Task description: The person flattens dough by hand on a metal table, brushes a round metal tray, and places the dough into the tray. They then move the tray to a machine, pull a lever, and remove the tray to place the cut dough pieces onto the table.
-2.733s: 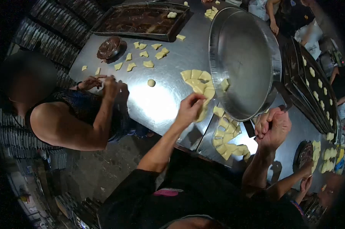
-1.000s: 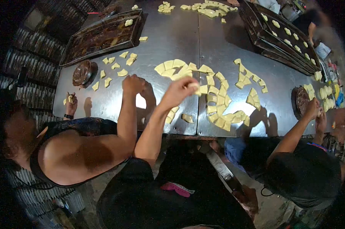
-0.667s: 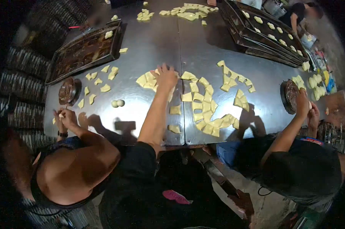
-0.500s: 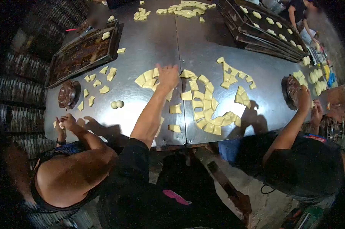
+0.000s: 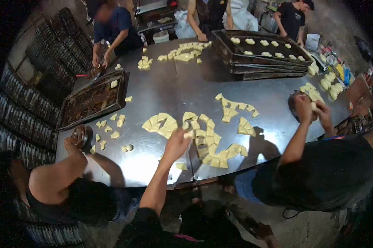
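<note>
My left hand (image 5: 177,145) reaches over the table's middle, fingers closed on a pale yellow piece of dough (image 5: 189,134). Cut dough pieces (image 5: 213,140) curve in a band just right of it, and a fan of cut dough (image 5: 159,123) lies beyond it to the left. A single dough piece (image 5: 181,166) rests nearer the front edge. Low beside my body, my right hand (image 5: 266,232) hangs in shadow, its fingers wrapped around a long, flat, dark blade-like tool (image 5: 243,220).
Co-workers stand on both sides and across the metal table (image 5: 153,95). Bowls of brown filling sit left (image 5: 84,133) and right (image 5: 294,104). A dark tray (image 5: 91,97) lies at left; stacked trays (image 5: 269,68) with shaped dough stand far right.
My view has tilted up, showing people across the table. My left hand, earlier flat over the dough with fingers spread, now grips a piece. The left co-worker's hand has moved to the bowl.
</note>
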{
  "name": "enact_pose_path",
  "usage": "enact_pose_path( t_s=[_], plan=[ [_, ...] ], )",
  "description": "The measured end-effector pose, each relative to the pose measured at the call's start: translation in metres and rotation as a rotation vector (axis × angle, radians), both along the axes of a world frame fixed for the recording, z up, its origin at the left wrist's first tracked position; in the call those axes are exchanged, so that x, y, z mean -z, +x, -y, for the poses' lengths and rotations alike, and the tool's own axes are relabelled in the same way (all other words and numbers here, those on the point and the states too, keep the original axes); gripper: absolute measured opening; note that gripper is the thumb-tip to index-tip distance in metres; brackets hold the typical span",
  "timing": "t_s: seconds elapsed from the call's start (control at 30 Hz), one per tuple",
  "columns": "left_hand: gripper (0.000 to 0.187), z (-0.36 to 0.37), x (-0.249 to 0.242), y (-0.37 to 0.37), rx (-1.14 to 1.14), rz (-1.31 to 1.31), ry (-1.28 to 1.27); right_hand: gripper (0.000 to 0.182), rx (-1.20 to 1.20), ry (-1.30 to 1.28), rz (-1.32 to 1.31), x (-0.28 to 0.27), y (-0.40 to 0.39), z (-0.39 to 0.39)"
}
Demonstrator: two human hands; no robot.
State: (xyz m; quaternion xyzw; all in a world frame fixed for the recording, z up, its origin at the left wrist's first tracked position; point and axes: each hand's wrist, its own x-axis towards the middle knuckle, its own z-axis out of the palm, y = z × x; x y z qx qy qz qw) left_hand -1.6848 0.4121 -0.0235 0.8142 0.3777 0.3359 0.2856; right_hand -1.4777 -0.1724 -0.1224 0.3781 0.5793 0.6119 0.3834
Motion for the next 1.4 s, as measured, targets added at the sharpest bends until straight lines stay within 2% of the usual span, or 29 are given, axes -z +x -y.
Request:
enact_pose_path(
  t_s=[0.07, 0.1, 0.13, 0.17, 0.2, 0.27, 0.33, 0.4, 0.47, 0.53, 0.57, 0.6, 0.63, 0.67, 0.73, 0.77, 0.8, 0.83, 0.87, 0.9, 0.93, 0.97, 1.0, 1.1, 1.2, 1.23, 1.27, 1.33, 1.4],
  plan=[
    [0.03, 0.092, -0.031, -0.007, 0.035, -0.011, -0.655, 0.026, 0.054, -0.23, 0.613, 0.031, 0.003, 0.075],
    [0.028, 0.114, -0.012, -0.012, 0.113, 0.005, -0.73, 0.026, 0.09, -0.344, 0.918, 0.044, 0.002, 0.088],
    [0.029, 0.127, -0.003, -0.018, 0.287, -0.186, -0.911, 0.026, 0.126, -0.475, 1.21, 0.051, -0.009, 0.094],
    [0.037, 0.171, 0.024, -0.01, 0.555, -0.175, -0.963, 0.026, 0.161, -0.588, 1.515, 0.061, 0.005, 0.121],
    [0.045, 0.229, 0.033, 0.013, 0.825, -0.165, -1.002, 0.026, 0.161, -0.568, 1.528, 0.048, 0.029, 0.148],
    [0.05, 0.318, 0.028, 0.057, 0.947, -0.49, -1.095, 0.032, -0.404, -0.57, 2.025, -0.01, 0.057, 0.168],
    [0.052, 0.384, 0.087, 0.088, 1.006, -0.476, -1.01, 0.039, -1.075, -0.534, 2.408, -0.108, 0.074, 0.156],
    [0.055, 0.45, 0.15, 0.134, 1.053, -0.472, -0.941, 0.047, -1.863, -0.416, 2.625, -0.168, 0.09, 0.183],
    [0.044, 0.512, 0.179, 0.202, 1.031, -0.449, -1.219, 0.046, -1.877, -0.554, 2.635, -0.111, 0.142, 0.252],
    [0.036, 0.519, 0.168, 0.232, 0.943, -0.404, -1.314, 0.03, -1.308, -0.872, 2.922, -0.085, 0.16, 0.254],
    [0.028, 0.545, 0.163, 0.264, 0.915, -0.418, -1.411, 0.025, -1.015, -1.122, 2.937, -0.079, 0.161, 0.286],
    [0.017, 0.577, 0.208, 0.312, 0.955, -0.351, -1.39, 0.023, -0.72, -1.369, 2.919, -0.077, 0.173, 0.328],
    [0.019, 0.591, 0.206, 0.352, 0.82, -0.318, -1.453, 0.023, -0.708, -1.474, 2.862, -0.087, 0.194, 0.331],
    [0.021, 0.595, 0.204, 0.384, 0.681, -0.286, -1.506, 0.023, -0.697, -1.576, 2.801, -0.107, 0.217, 0.315],
    [0.037, 0.59, 0.23, 0.445, 0.638, -0.197, -1.648, 0.027, -0.425, -1.448, 2.714, -0.151, 0.263, 0.306],
    [0.052, 0.598, 0.193, 0.479, 0.525, -0.223, -1.566, 0.028, -0.229, -1.709, 2.526, -0.158, 0.288, 0.305],
    [0.052, 0.601, 0.174, 0.516, 0.564, -0.259, -1.557, 0.03, -0.034, -1.94, 2.31, -0.165, 0.317, 0.303],
    [0.055, 0.596, 0.158, 0.566, 0.556, -0.096, -1.766, 0.027, 0.087, -1.734, 2.426, -0.187, 0.36, 0.312],
    [0.057, 0.593, 0.14, 0.611, 0.54, 0.071, -1.973, 0.025, 0.188, -1.738, 2.385, -0.208, 0.39, 0.309],
    [0.057, 0.595, 0.117, 0.634, 0.58, 0.052, -1.964, 0.024, 0.329, -1.693, 2.293, -0.213, 0.402, 0.314],
    [0.056, 0.601, 0.091, 0.625, 0.624, 0.238, -2.055, 0.023, 0.43, -1.607, 2.212, -0.217, 0.398, 0.32],
    [0.055, 0.605, 0.069, 0.655, 0.677, 0.414, -2.142, 0.021, 0.424, -1.655, 2.183, -0.231, 0.425, 0.319],
    [0.055, 0.607, 0.057, 0.707, 0.689, 0.396, -2.148, 0.021, 0.43, -1.676, 2.171, -0.237, 0.475, 0.322],
    [0.05, 0.614, 0.017, 0.779, 0.712, 0.297, -1.674, 0.02, 0.244, -1.698, 2.225, -0.229, 0.574, 0.351],
    [0.051, 0.618, 0.003, 0.865, 0.725, 0.348, -1.463, 0.025, 0.096, -1.65, 2.115, -0.187, 0.668, 0.372],
    [0.051, 0.616, 0.003, 0.904, 0.716, 0.342, -1.409, 0.029, -0.044, -1.728, 2.044, -0.168, 0.707, 0.371],
    [0.051, 0.612, 0.006, 0.938, 0.707, 0.357, -1.405, 0.029, -0.002, -1.639, 2.061, -0.139, 0.745, 0.379],
    [0.052, 0.606, 0.009, 0.95, 0.648, 0.216, -1.289, 0.03, -0.061, -1.688, 1.959, -0.1, 0.756, 0.376],
    [0.052, 0.598, 0.022, 1.029, 0.575, 0.346, -1.287, 0.03, -0.189, -1.74, 1.942, -0.084, 0.851, 0.351]
  ],
)
